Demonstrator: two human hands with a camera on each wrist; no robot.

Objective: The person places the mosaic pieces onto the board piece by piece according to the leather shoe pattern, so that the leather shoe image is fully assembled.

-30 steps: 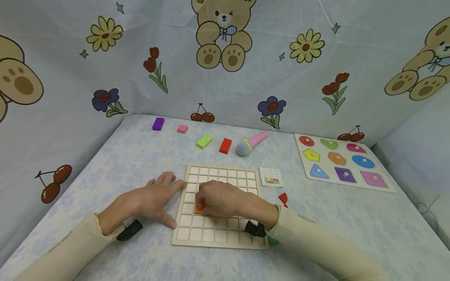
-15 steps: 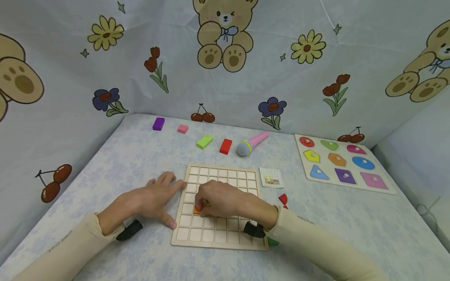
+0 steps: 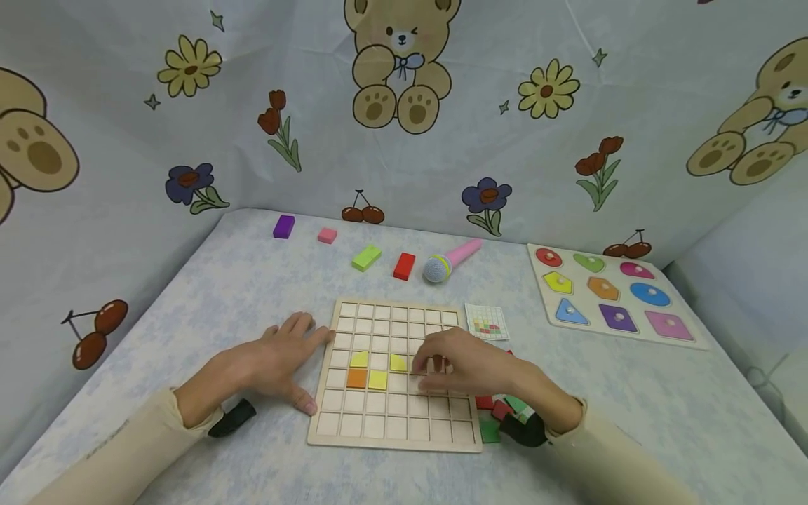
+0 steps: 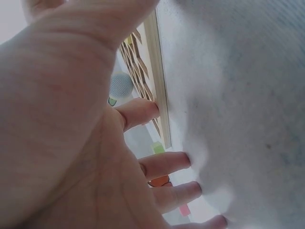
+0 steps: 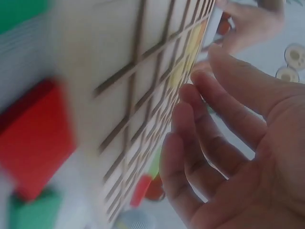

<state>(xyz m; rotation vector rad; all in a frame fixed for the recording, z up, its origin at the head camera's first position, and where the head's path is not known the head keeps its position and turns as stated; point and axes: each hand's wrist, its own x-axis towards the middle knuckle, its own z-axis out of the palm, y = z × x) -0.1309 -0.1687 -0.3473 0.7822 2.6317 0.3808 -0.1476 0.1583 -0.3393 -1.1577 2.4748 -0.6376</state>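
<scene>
A wooden grid board (image 3: 375, 425) lies flat on the table. Its cells hold an orange square tile (image 3: 356, 379), a yellow square tile (image 3: 377, 380) beside it, and two yellow pieces with a curved or cut edge, one (image 3: 359, 359) above the orange tile and another (image 3: 398, 362) farther right. My left hand (image 3: 271, 361) rests spread at the board's left side; in the left wrist view its index fingertip touches the board's edge (image 4: 162, 86). Over the right half of the board hovers my right hand (image 3: 473, 361), fingers loosely bent, nothing between them in the right wrist view.
Red pieces (image 3: 483, 402) and a green tile (image 3: 490, 432) lie right of the board, partly under my right wrist. A pattern card (image 3: 487, 322) sits at its upper right. Behind are several blocks, a toy microphone (image 3: 452, 261) and a shape puzzle (image 3: 634, 337).
My right hand has left the orange tile and moved right across the board, uncovering the orange and yellow pieces. The left hand has stayed in place.
</scene>
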